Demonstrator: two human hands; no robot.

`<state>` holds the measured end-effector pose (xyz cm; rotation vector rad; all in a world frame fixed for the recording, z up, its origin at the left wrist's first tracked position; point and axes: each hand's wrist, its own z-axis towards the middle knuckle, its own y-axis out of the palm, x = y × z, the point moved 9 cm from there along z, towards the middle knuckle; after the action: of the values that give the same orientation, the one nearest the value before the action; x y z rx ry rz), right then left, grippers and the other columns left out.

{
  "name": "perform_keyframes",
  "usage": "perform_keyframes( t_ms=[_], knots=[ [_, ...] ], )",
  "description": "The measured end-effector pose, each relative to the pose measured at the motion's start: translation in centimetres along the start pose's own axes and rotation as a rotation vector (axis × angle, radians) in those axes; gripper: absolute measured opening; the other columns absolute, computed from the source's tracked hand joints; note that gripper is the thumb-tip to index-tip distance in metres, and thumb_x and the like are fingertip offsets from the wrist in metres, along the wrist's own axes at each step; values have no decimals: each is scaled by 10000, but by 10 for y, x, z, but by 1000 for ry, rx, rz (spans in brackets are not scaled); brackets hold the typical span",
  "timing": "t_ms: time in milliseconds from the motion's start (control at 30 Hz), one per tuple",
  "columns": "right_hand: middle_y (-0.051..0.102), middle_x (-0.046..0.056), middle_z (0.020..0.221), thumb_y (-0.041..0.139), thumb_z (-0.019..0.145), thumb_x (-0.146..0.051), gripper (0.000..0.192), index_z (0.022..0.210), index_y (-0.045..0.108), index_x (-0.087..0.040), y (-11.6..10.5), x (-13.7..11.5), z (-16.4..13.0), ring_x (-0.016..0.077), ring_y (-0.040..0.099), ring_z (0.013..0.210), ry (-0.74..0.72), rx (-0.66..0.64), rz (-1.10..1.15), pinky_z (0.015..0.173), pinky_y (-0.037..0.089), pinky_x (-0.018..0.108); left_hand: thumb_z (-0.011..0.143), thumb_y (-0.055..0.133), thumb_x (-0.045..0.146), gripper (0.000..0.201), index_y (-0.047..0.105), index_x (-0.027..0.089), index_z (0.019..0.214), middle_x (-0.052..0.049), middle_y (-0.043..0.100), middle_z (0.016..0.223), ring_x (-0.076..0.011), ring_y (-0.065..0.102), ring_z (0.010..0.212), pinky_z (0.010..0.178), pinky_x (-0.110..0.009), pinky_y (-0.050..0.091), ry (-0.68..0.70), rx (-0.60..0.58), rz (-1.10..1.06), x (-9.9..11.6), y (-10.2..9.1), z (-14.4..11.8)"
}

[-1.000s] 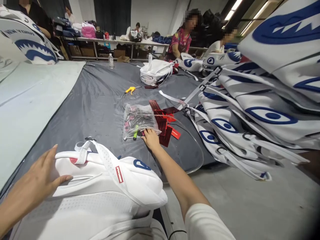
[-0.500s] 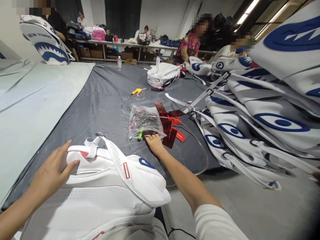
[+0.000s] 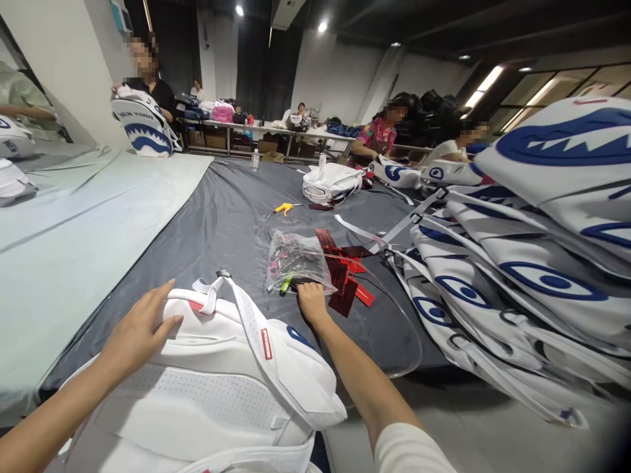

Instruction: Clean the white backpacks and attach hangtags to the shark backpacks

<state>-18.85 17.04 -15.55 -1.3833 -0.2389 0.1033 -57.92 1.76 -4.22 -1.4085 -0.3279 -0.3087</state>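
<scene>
At the left edge, a white bag [image 3: 14, 180] lies on a pale sheet [image 3: 123, 203]; farther back, a co-worker in black [image 3: 162, 97] stands behind an upright backpack [image 3: 142, 125] lettered NEW YORK above a blue, toothed mouth. In the foreground, the person's left hand [image 3: 135, 332] is spread wide, thumb well apart from the fingers, and rests on the upper left end of the near backpack [image 3: 211, 394]. This white backpack lies across the lower left of the view, its dotted panel toward the wearer and a strap with a red label [image 3: 267, 344] crossing its right part. Beyond it, on a dark grey sheet [image 3: 197, 223], stand a clear bottle [image 3: 255, 160] and, nearer, a yellow air gun [image 3: 284, 209] lying on its side. Next comes a clear plastic bag [image 3: 300, 253] of small dark and pink items, with a green marker [image 3: 286, 284] at its near edge. The right hand [image 3: 312, 302] is at that same edge, fingers bent and close together; whether they grip anything cannot be told. Beside the bag, red tags [image 3: 344, 299] lie in a loose heap; behind them rests another white backpack [image 3: 332, 180]. At far right, backpacks with blue eyes form a large pile [image 3: 458, 295].
</scene>
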Motion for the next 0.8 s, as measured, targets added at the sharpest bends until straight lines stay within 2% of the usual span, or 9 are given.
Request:
perform_keyframes(
  t_ms=[100, 400, 467, 533, 600, 633, 700, 733, 800],
  knots=[
    [656, 196, 1054, 398, 974, -119, 290, 1046, 676, -83, 0, 8, 2, 278, 524, 992, 38, 52, -10, 864, 333, 373, 935, 358, 598, 687, 310, 266, 1534, -72, 462, 1507, -286, 499, 1336, 1017, -427, 473, -15, -15, -17, 2, -1, -2],
    [714, 91, 850, 541, 928, -144, 186, 865, 714, -172, -4, 9, 2, 213, 612, 824, 14, 76, 79, 715, 364, 301, 942, 371, 582, 668, 309, 275, 1532, -76, 462, 1507, -292, 518, 1319, 1008, -432, 490, -12, -19, -18, 0, 3, 1],
    [717, 80, 795, 547, 911, -136, 195, 824, 717, -175, -21, 17, 0, 213, 629, 781, 45, 123, 110, 687, 377, 299, 941, 392, 573, 678, 324, 233, 1524, -111, 442, 1520, -312, 469, 1365, 1063, -462, 453, 37, 76, -13, 2, -5, -1],
    [734, 102, 849, 500, 926, -127, 229, 890, 725, -154, -47, 21, -6, 227, 653, 813, 80, 205, 139, 729, 412, 315, 936, 440, 540, 661, 371, 189, 1492, -149, 428, 1524, -333, 401, 1413, 1140, -505, 369, 109, 262, -9, 13, -25, -10],
    [743, 123, 985, 447, 960, -138, 268, 1000, 711, -141, -81, 9, -18, 229, 668, 926, 70, 298, 174, 836, 442, 341, 928, 500, 481, 552, 482, 180, 1392, -158, 520, 1436, -323, 465, 1352, 1132, -496, 374, 166, 418, -62, 31, -44, -25],
    [741, 121, 1037, 437, 972, -147, 268, 1027, 699, -146, -103, -6, -27, 223, 666, 979, 8, 376, 219, 887, 446, 352, 930, 515, 455, 460, 551, 189, 1304, -143, 598, 1335, -297, 549, 1251, 1070, -459, 435, 173, 423, -137, 42, -49, -31],
    [740, 101, 1076, 466, 973, -146, 220, 1023, 679, -168, -156, -50, -54, 205, 658, 1037, -233, 597, 372, 949, 447, 369, 947, 492, 454, 341, 632, 192, 1115, -96, 697, 1069, -221, 660, 956, 840, -352, 535, 131, 257, -399, 64, -41, -33],
    [741, 91, 1080, 507, 958, -132, 181, 1030, 667, -177, -183, -76, -75, 203, 657, 1041, -412, 729, 469, 952, 453, 382, 952, 474, 473, 346, 641, 185, 1046, -76, 704, 976, -186, 663, 826, 722, -306, 534, 88, 106, -566, 75, -28, -32],
    [735, 99, 1110, 557, 930, -86, 199, 1085, 649, -171, -221, -121, -111, 211, 648, 1059, -698, 846, 558, 957, 456, 404, 927, 498, 506, 363, 622, 168, 977, -51, 696, 880, -144, 642, 672, 565, -246, 477, -3, -213, -879, 99, 2, -32]
  ],
)
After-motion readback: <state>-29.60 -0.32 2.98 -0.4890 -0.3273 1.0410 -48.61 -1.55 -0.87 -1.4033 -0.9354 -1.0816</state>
